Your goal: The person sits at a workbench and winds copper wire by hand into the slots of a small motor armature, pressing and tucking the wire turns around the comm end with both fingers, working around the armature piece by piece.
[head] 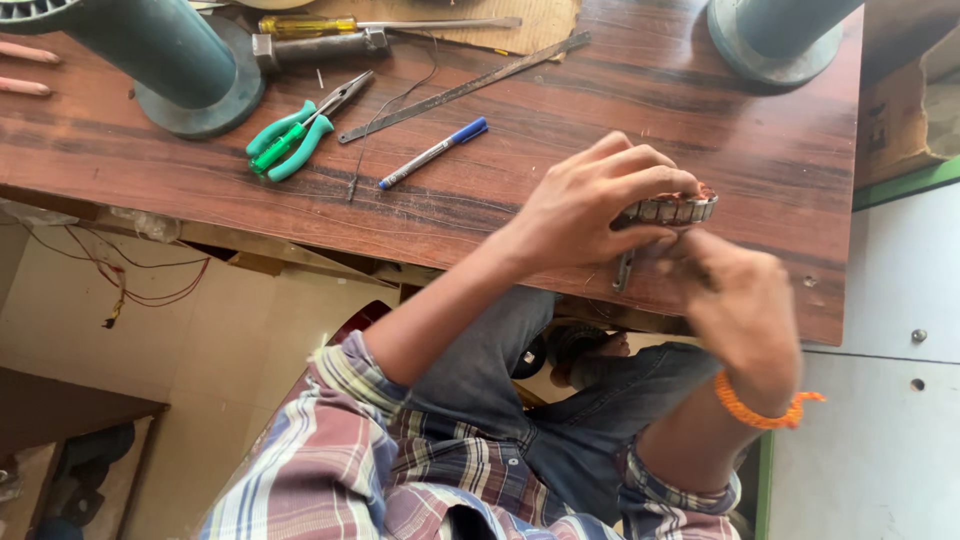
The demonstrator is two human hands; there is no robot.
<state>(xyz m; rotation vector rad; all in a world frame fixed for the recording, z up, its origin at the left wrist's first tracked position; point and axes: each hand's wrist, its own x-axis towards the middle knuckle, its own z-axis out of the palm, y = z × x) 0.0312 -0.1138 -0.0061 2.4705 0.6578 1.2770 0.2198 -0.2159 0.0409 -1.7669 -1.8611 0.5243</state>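
Right of centre in the frame, the left hand [590, 205] pinches a ribbed metal ring [668, 210] at the wooden table [600, 90] edge, fingers curled over its rim. The right hand [735, 295] (blurred) touches it below; its finger state is unclear. The ring looks rigid, fairly heavy, best gripped by the outer rim.

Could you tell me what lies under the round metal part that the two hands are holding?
The ring-shaped metal part sits over the wooden table. A thin grey tool pokes out below it. The left hand and right hand cover the rest.

bright even daylight, soft shadows, right hand [735, 300] motion-blurred
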